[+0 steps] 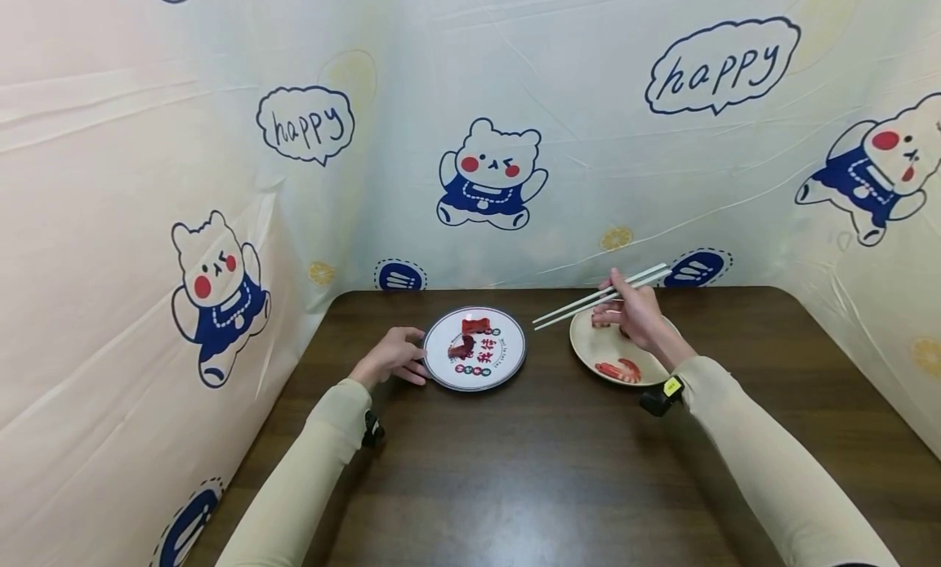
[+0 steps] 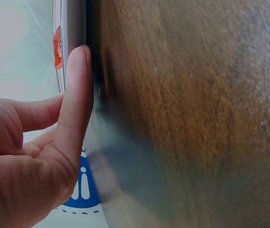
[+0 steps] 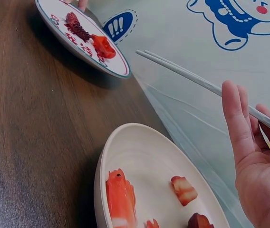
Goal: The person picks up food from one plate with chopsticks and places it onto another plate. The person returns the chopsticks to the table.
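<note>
My left hand (image 1: 392, 357) is at the left edge of a white plate (image 1: 441, 367) with red lettering, its fairly straight fingers touching the rim. A bright red food piece (image 1: 476, 326) and a dark red, ridged piece (image 3: 78, 27) lie on that plate. My right hand (image 1: 638, 314) holds a pair of pale chopsticks (image 1: 581, 304) above a cream dish (image 1: 584, 350). The chopstick tips point left, toward the white plate, with nothing between them. An orange-red shrimp (image 3: 120, 197), a pinkish striped piece (image 3: 184, 190) and a dark red piece (image 3: 200, 221) lie in the dish.
Both dishes stand near the far side of a brown wooden table (image 1: 544, 469). A pale sheet (image 1: 397, 183) printed with bears and "happy" bubbles hangs behind the table and along its sides. Each wrist wears a small black device, such as the right one (image 1: 662, 395).
</note>
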{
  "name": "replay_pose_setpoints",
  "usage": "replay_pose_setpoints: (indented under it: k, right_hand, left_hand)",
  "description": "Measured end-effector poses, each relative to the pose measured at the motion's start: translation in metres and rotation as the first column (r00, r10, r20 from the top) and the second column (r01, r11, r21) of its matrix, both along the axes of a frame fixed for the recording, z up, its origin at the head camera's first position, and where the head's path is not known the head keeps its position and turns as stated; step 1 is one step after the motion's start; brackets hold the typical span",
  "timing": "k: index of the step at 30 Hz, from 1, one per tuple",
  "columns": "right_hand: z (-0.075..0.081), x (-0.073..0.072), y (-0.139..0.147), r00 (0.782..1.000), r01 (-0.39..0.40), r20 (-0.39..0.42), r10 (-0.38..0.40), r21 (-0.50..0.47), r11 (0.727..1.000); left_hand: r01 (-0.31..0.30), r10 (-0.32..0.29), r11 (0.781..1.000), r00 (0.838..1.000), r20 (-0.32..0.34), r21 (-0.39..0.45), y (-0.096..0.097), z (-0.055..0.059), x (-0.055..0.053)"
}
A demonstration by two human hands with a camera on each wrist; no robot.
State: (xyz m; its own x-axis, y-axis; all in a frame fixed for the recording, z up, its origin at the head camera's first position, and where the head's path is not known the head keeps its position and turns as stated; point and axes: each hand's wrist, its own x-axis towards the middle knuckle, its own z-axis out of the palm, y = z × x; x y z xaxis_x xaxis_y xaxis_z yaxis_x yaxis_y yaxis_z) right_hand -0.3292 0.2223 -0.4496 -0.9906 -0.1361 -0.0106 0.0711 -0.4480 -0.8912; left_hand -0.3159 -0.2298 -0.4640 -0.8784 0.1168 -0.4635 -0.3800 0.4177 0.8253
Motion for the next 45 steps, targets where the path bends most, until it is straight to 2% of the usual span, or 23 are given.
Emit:
replay_pose_setpoints:
  k: [10, 16, 28, 39, 45]
  right_hand:
    - [-0.002, 0.003, 0.012, 1.000, -0.005, -0.004, 0.005, -0.005, 1.000]
    - [-0.003, 0.004, 0.020, 1.000, 0.024, 0.005, -0.024, 0.022, 0.999]
    - [-0.006, 0.007, 0.043, 0.998, 0.056, 0.015, -0.057, 0.021, 0.998]
    - [-0.012, 0.009, 0.069, 0.997, 0.068, -0.034, -0.068, 0.016, 0.998]
    - [-0.017, 0.012, 0.080, 0.995, 0.091, -0.032, -0.091, 0.017, 0.996]
  left_hand:
    - [0.002, -0.002, 1.000, 1.000, -0.013, 0.002, 0.000, 0.001, 0.001]
    - [0.014, -0.014, 0.999, 1.000, -0.014, 0.038, 0.000, 0.000, 0.002]
    - [0.014, -0.014, 1.000, 1.000, -0.014, 0.028, 0.001, 0.001, 0.003]
    - [0.006, -0.006, 1.000, 1.000, -0.014, 0.010, 0.001, 0.001, 0.003]
    - [0.002, -0.002, 1.000, 1.000, -0.010, 0.010, 0.001, 0.000, 0.003]
